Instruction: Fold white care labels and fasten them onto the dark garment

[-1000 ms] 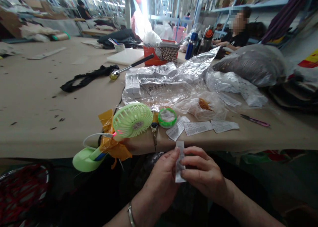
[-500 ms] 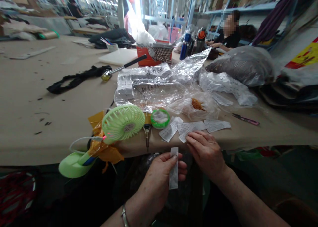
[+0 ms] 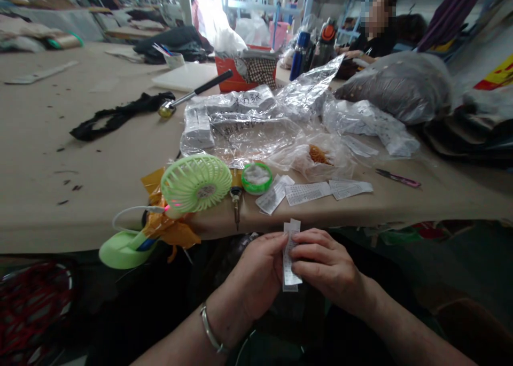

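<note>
Strips (image 3: 292, 262), narrow, pale and finely printed, overlap slightly askew between two bare hands just off the near edge of a table (image 3: 100, 184). The left hand (image 3: 262, 262), a smooth metal bangle (image 3: 210, 328) at its wrist, clasps them along one side; the right hand (image 3: 324, 264) grasps the opposite side, its bent fingers lying across the print. Just beyond the grip, flat printed slips (image 3: 308, 193) lie in a loose row, the leftmost at a slant. Beyond and left of the grip are a round green tub (image 3: 256, 178) of fluffy white stuff, a slender pointed tool (image 3: 236, 208) and a lime plastic fan (image 3: 196, 184) with a ribbed, circular cage, bound with crinkled, glossy amber tape (image 3: 176, 235). Farther beyond the grip, a filmy bag (image 3: 320, 155) shows a tangled orange clump; to its right rest slim pink-handled snips (image 3: 398, 178).
</note>
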`<move>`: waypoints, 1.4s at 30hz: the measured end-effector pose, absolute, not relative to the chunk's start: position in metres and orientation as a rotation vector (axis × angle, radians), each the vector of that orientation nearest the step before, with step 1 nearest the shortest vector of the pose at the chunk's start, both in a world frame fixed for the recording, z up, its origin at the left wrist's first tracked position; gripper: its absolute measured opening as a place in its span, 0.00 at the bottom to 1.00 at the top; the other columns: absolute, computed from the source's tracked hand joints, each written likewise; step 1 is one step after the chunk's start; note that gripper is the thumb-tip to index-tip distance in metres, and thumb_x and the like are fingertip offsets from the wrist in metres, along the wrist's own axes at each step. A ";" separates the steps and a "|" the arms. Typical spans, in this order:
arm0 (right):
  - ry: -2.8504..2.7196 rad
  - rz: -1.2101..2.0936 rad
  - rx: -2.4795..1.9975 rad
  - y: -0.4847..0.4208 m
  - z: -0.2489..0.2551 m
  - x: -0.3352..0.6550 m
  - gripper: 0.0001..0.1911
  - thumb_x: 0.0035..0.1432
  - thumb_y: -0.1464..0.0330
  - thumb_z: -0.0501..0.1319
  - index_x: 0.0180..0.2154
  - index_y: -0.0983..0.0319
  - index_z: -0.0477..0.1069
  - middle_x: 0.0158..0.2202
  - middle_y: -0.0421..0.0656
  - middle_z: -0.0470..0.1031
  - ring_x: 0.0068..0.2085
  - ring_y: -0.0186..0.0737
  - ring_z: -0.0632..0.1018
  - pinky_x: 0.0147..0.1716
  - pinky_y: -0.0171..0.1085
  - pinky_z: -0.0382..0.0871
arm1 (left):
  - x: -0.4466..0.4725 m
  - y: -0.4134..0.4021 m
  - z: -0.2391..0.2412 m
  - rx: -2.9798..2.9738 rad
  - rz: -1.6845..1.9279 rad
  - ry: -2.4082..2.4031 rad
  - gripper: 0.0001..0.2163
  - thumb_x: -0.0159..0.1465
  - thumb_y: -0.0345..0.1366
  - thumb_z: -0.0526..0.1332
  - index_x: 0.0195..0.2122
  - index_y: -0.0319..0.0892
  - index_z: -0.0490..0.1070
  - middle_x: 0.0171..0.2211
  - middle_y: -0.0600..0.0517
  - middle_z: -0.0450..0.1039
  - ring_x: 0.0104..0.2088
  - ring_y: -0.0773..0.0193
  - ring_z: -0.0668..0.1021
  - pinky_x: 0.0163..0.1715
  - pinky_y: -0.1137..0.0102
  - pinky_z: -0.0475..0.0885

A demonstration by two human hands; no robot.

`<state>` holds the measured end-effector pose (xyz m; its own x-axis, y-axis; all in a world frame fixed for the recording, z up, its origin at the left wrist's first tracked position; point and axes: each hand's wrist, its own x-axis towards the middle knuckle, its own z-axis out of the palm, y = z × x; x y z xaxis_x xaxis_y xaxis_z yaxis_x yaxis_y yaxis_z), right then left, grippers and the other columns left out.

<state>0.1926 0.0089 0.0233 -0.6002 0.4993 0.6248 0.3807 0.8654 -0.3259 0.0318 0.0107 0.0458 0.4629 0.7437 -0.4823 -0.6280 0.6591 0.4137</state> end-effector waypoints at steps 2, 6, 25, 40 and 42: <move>-2.289 0.205 -0.655 0.006 0.022 0.192 0.05 0.59 0.75 0.59 0.35 0.61 0.73 0.37 0.41 0.78 0.48 0.41 0.74 0.48 0.43 0.68 | 0.034 0.008 0.045 0.163 0.859 0.674 0.06 0.58 0.31 0.62 0.29 0.32 0.76 0.23 0.49 0.74 0.22 0.70 0.74 0.22 0.77 0.66; -2.286 0.190 -0.655 0.001 0.025 0.191 0.06 0.59 0.75 0.58 0.34 0.61 0.73 0.36 0.41 0.78 0.48 0.40 0.75 0.49 0.43 0.68 | 0.038 0.005 0.044 0.189 0.875 0.728 0.03 0.55 0.28 0.65 0.28 0.32 0.75 0.23 0.49 0.74 0.22 0.71 0.74 0.21 0.79 0.66; -2.105 -0.337 -1.343 0.042 0.005 0.278 0.15 0.61 0.72 0.55 0.49 0.63 0.72 0.48 0.50 0.74 0.54 0.49 0.69 0.52 0.52 0.67 | 0.044 -0.003 0.049 0.307 0.756 1.098 0.08 0.58 0.34 0.64 0.35 0.34 0.72 0.26 0.45 0.77 0.24 0.64 0.79 0.27 0.71 0.75; -2.159 0.164 -0.700 -0.015 0.032 0.180 0.08 0.59 0.74 0.58 0.36 0.58 0.75 0.34 0.41 0.78 0.45 0.39 0.75 0.49 0.45 0.68 | 0.041 -0.009 0.047 0.215 0.918 0.843 0.05 0.50 0.28 0.67 0.28 0.33 0.75 0.24 0.50 0.74 0.22 0.71 0.73 0.20 0.79 0.64; -2.190 0.163 -0.696 -0.016 0.026 0.174 0.08 0.59 0.75 0.58 0.35 0.59 0.75 0.33 0.40 0.78 0.44 0.38 0.76 0.51 0.44 0.66 | 0.037 -0.011 0.045 0.160 0.961 0.902 0.04 0.50 0.28 0.67 0.27 0.34 0.74 0.24 0.51 0.73 0.21 0.71 0.73 0.18 0.79 0.63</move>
